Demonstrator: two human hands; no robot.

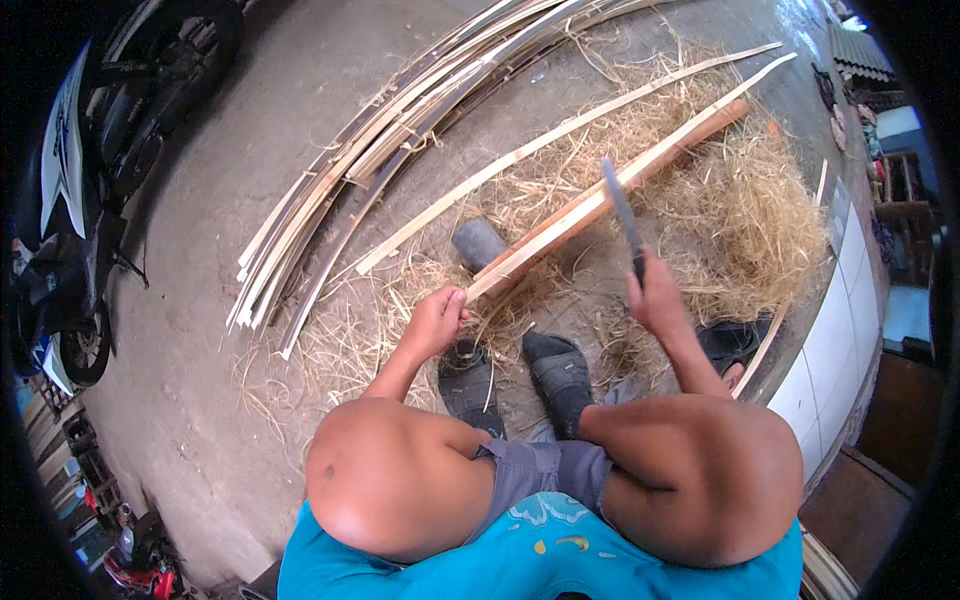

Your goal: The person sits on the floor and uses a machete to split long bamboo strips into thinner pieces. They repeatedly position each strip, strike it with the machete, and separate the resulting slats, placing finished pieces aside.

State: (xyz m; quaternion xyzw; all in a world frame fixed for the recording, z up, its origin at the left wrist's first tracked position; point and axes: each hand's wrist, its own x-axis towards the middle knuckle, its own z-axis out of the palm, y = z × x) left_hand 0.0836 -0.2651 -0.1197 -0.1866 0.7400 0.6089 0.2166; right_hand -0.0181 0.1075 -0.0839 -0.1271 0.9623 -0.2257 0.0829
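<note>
My left hand [437,318] is closed around the near end of a long pale bamboo strip [600,188]. The strip lies along a reddish-brown wooden beam [705,126], whose near part sits by a dark grey cylinder [479,245]. In my right hand [660,293] is a knife [622,212] with a dark handle, gripped with its blade pointing away from me. The blade is over or against the strip; whether it touches cannot be made out. Another pale bamboo strip [520,153] lies on the floor to the left of the beam.
A bundle of long strips [370,140] lies on the concrete floor at the far left. Curly shavings [750,220] are heaped around the beam. Motorcycles [100,190] stand along the left side. White tiles [835,330] edge the floor at the right. Dark sandals [560,375] are on my feet.
</note>
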